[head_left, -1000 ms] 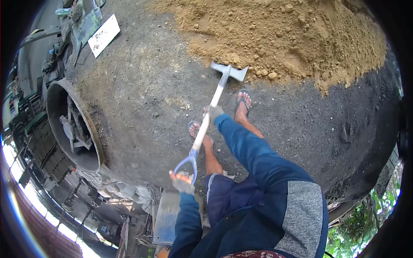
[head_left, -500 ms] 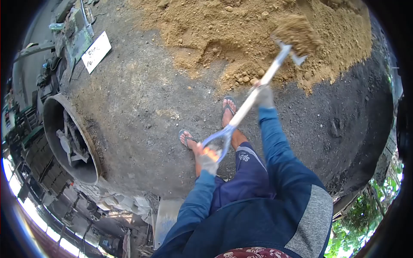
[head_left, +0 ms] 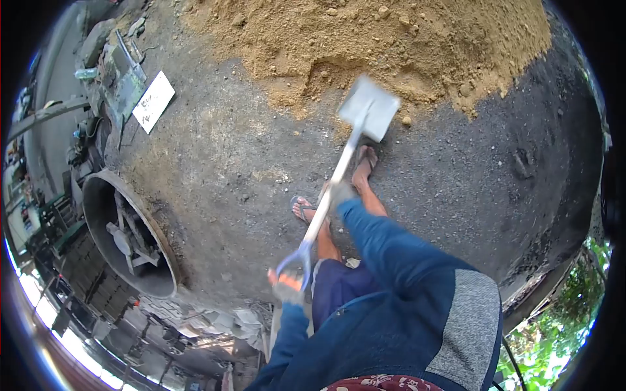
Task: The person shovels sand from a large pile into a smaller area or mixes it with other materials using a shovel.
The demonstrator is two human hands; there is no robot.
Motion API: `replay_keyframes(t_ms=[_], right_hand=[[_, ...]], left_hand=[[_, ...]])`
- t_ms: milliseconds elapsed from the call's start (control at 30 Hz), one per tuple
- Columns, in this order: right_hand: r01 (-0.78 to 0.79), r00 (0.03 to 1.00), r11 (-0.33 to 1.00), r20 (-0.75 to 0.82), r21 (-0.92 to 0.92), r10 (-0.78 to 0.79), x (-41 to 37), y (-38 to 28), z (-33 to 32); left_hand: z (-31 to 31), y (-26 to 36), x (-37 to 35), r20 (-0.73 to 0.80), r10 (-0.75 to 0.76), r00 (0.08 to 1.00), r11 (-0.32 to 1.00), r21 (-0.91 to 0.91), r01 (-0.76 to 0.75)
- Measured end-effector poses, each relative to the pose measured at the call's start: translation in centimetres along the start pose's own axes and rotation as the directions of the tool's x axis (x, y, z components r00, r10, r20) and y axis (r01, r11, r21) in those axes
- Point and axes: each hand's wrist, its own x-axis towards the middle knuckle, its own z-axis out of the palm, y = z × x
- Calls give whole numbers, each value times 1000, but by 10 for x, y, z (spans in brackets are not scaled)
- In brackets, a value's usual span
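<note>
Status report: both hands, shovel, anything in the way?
Left hand on blue grip, right hand on shaft. Shovel blade bare, near sand pile. Right foot close to blade.

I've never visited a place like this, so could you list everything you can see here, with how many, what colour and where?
Shovel: one, grey blade, pale shaft, blue grip, centre
Soil heap: one, yellowish brown, top
Ground: dark grey, middle and right
White board: one, dark marks, upper left
Drum: one, grey, metal parts inside, left
Leaves: uncounted, green, lower right
Clutter: uncounted, mixed colours, left edge, too small to name
Feet: two, dark sandals, below the blade
Shorts: one pair, navy, lower centre
Left hand: one, blue sleeve, fingers around the grip
Right hand: one, blue sleeve, on the shaft
</note>
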Motion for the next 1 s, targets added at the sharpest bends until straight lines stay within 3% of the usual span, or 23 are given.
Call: replay_keyframes(t_ms=[33,67,100,167,233,267,300,367,400,433,467,500,600,700,800,833,867,900,933,967,1000], right_hand=[[-195,979,854,152,483,138,19,98,26],[-394,916,460,297,796,270,38,193,50],[-357,934,928,51,104,354,-54,126,55],[-673,728,717,-9,182,686,-62,179,87],[-608,791,756,102,243,604,-46,195,85],[-575,817,771,146,273,558,-42,200,75],[-551,833,825,135,122,537,-25,174,61],[-303,953,880,91,365,290,16,92,42],[-326,944,870,176,370,279,75,92,11],[-350,928,860,260,371,266,133,95,-20],[-350,937,889,92,296,338,148,36,-27],[-357,921,909,-80,215,381,147,-18,-33],[-313,946,940,-45,134,321,187,0,-69],[-261,956,950,-95,169,279,115,-40,-86],[-35,983,959,-165,280,84,74,-95,-120],[-1,996,944,-79,331,28,64,-132,-135],[113,993,868,-93,483,-78,88,-138,-158],[141,988,961,-93,238,-122,68,-185,-176],[212,974,915,3,343,-227,71,-216,-199],[317,948,924,-97,214,-303,59,-257,-203],[389,921,868,-148,310,-360,44,-293,-204]], left_hand=[[-56,11,-2,-133,78,988,995,74,-69],[-75,20,-25,-198,107,974,994,52,-99],[-110,25,-37,-288,185,940,979,138,-150],[-130,34,-47,-413,292,863,948,244,-204],[-121,38,-50,-485,334,809,937,265,-228],[-114,33,-43,-431,359,828,920,310,-238],[-97,26,-31,-376,380,845,902,351,-249],[-20,3,-4,-233,167,958,986,59,-158],[50,-15,5,-324,178,929,984,78,-162],[87,-31,25,-229,229,946,972,112,-208],[114,-46,39,-127,276,953,956,135,-259],[135,-59,45,-132,256,958,963,127,-240],[170,-75,38,-157,229,961,971,108,-214],[133,-111,26,-202,163,966,987,32,-159],[141,-139,26,-164,22,986,997,-63,-33],[136,-151,49,-120,44,992,997,66,-37],[155,-160,48,4,-42,999,998,52,42],[183,-166,44,153,-139,978,990,5,140],[214,-174,31,332,-111,937,994,25,109],[252,-176,27,436,-279,856,952,6,307],[282,-187,32,645,-239,726,963,61,262]])
